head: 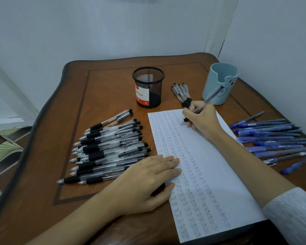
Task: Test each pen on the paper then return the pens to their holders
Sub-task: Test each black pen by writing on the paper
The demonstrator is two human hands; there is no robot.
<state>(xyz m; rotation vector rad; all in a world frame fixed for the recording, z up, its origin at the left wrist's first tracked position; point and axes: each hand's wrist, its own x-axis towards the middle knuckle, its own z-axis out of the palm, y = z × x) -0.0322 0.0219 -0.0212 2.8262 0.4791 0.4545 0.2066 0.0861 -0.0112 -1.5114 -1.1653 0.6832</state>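
The right hand [202, 119] pinches a clear black-grip pen [201, 106], tip on the white paper sheet [219, 174] at one o'clock. The left hand [148, 181] lies open and flat, pinning the sheet. Several columns are filled; the black mesh holder [148, 87] and pale blue cup [219, 82] look empty, so the returning seems all ahead.

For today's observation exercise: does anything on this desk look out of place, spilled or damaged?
Nothing stands out. Both holders, the mesh cup and the blue cup, stand upright; the pens lie in sorted groups around the paper; no spills or damage show.
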